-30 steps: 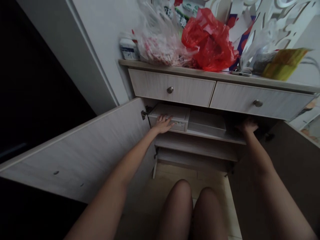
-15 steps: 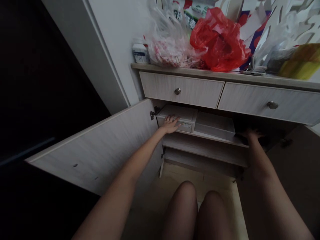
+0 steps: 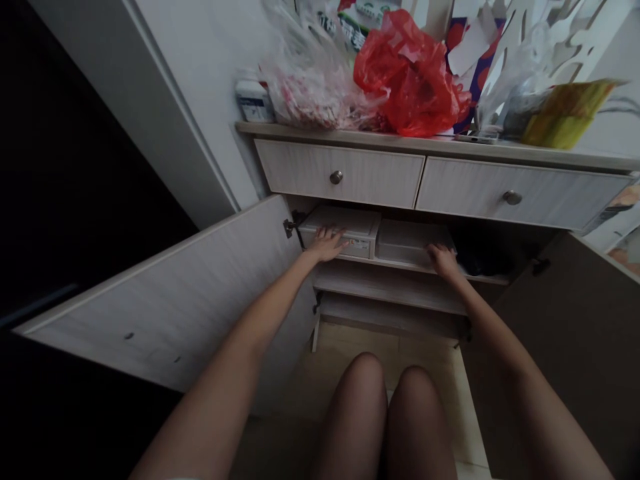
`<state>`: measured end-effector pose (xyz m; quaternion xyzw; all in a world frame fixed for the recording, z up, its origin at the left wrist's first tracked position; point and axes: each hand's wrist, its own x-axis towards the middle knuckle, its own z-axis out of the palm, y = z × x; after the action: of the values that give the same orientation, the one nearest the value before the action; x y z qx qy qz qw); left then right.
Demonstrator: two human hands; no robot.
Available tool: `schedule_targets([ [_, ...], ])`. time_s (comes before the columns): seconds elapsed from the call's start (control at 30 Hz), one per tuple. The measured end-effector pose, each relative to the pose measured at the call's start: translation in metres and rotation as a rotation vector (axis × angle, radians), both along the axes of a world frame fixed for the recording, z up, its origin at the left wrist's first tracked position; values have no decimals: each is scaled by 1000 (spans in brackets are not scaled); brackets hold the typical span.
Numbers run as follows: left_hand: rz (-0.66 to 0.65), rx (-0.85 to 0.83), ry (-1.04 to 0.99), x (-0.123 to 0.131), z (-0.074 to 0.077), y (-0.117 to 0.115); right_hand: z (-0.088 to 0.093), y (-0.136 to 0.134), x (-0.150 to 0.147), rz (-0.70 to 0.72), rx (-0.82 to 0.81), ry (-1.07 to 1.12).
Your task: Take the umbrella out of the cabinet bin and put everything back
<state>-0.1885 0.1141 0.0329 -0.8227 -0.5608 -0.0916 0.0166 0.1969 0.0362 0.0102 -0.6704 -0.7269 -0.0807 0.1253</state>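
Observation:
My left hand [image 3: 326, 245] lies with fingers spread on the top front edge of a white plastic box [image 3: 345, 219], which has a small label on its front. Beside it on the same cabinet shelf is a greyish translucent box [image 3: 403, 245]. At that box's front right corner is my right hand [image 3: 443, 261], its fingers bent over the edge. A dark, soft-looking item [image 3: 483, 257] lies in shadow to the right; its kind is hard to make out.
The left cabinet door [image 3: 200, 293] and right door [image 3: 555, 340] stand open around my arms. Two drawers with knobs [image 3: 336, 177] are above the shelf. On the countertop sit a white bottle [image 3: 254, 100], a red plastic bag [image 3: 407, 80], a clear bag [image 3: 320, 93] and a yellow packet [image 3: 563, 117].
My right hand has moved left from the dark item to the corner of the translucent box. My left hand stays on the white box. The view has shifted slightly to the right.

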Motion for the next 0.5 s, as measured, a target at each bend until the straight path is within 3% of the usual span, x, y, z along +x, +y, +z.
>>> schedule_targets([
  [0.2,40,-47,23,7,5,6,1,12,5,-26,0,-35],
  [0.3,30,-60,16,12,9,6,-2,3,-5,-10,140,29],
  [0.4,-15,108,-56,18,14,-14,-5,-42,-9,105,403,254],
  [0.5,-31,417,-283,15,11,-72,-11,-119,6,203,642,478],
])
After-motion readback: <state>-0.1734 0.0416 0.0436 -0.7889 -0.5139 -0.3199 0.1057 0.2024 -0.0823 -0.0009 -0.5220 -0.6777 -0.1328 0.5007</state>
